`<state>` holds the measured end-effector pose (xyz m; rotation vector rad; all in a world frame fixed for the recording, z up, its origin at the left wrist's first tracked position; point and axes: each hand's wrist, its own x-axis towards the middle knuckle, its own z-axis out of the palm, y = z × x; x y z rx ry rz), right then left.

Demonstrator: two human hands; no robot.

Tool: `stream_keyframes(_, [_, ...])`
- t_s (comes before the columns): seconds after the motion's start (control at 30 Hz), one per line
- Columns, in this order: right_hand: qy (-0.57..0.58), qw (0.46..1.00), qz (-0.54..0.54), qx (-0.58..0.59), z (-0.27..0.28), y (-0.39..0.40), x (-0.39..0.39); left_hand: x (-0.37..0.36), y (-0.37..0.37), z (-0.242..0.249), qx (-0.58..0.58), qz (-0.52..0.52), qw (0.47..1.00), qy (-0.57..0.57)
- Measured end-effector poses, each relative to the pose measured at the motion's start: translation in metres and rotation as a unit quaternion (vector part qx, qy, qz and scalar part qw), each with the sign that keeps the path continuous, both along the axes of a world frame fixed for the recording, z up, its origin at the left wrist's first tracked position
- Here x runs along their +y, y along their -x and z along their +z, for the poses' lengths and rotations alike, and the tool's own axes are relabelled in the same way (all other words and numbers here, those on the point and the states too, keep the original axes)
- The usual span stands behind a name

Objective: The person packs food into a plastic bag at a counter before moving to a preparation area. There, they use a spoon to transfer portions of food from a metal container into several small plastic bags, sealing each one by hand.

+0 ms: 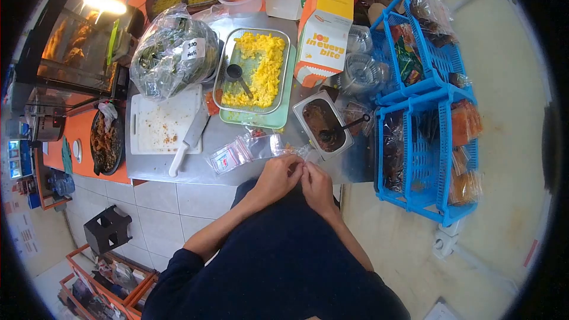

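Close together at the front edge of the steel table, my left hand [277, 181] and my right hand [317, 186] pinch a small clear plastic bag [309, 154] between their fingertips. What is inside it is too small to tell. Just beyond and left lie clear plastic packets, one with a printed label [230, 157]. A metal container of dark sauce [320, 120] with a black ladle stands right of the bag. Behind my hands, a wire-rimmed tray of yellow food [268, 77] holds a dark scoop [235, 72].
A knife [192, 133] lies on a white cutting board [154, 124] at left, below a bag of leaves [172, 53]. Blue baskets [424, 148] stand at right. A printed box [325, 35] and clear containers [363, 71] are behind.
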<state>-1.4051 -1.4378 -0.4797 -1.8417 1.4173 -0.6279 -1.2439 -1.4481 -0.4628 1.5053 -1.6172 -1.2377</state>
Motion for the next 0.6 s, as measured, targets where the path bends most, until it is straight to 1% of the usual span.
stream_keyframes(0.07, [-0.04, 0.997, -0.023, -0.07, -0.013, 0.001, 0.0, -0.001, 0.001, 0.002, -0.003, 0.023, 1.0, -0.008])
stream_keyframes(0.1, [-0.041, 0.996, -0.022, -0.07, -0.013, 0.002, 0.0, -0.002, 0.003, 0.0, -0.003, 0.024, 1.0, -0.009])
stream_keyframes(0.17, [-0.121, 0.975, -0.049, -0.182, -0.011, 0.003, 0.0, -0.003, 0.005, -0.005, 0.034, 0.048, 0.998, -0.02])
stream_keyframes(0.2, [-0.122, 0.975, -0.048, -0.182, -0.012, 0.004, 0.0, -0.003, 0.007, -0.007, 0.034, 0.049, 0.998, -0.02])
stream_keyframes(0.27, [-0.134, 0.962, -0.051, -0.233, -0.014, 0.003, 0.001, -0.002, 0.008, -0.008, 0.044, 0.051, 0.997, -0.029])
stream_keyframes(0.47, [-0.115, 0.959, -0.057, -0.253, -0.028, 0.002, 0.002, -0.005, 0.01, -0.01, 0.056, 0.062, 0.996, -0.029])
stream_keyframes(0.5, [-0.116, 0.959, -0.058, -0.252, -0.022, -0.001, 0.002, -0.006, 0.009, -0.012, 0.058, 0.062, 0.996, -0.03])
stream_keyframes(0.57, [-0.128, 0.963, -0.022, -0.237, -0.005, -0.005, 0.003, -0.003, 0.008, -0.022, 0.068, 0.086, 0.993, -0.03])
stream_keyframes(0.6, [-0.126, 0.963, -0.024, -0.236, -0.006, -0.005, 0.0, -0.005, 0.005, -0.025, 0.069, 0.084, 0.994, -0.028])
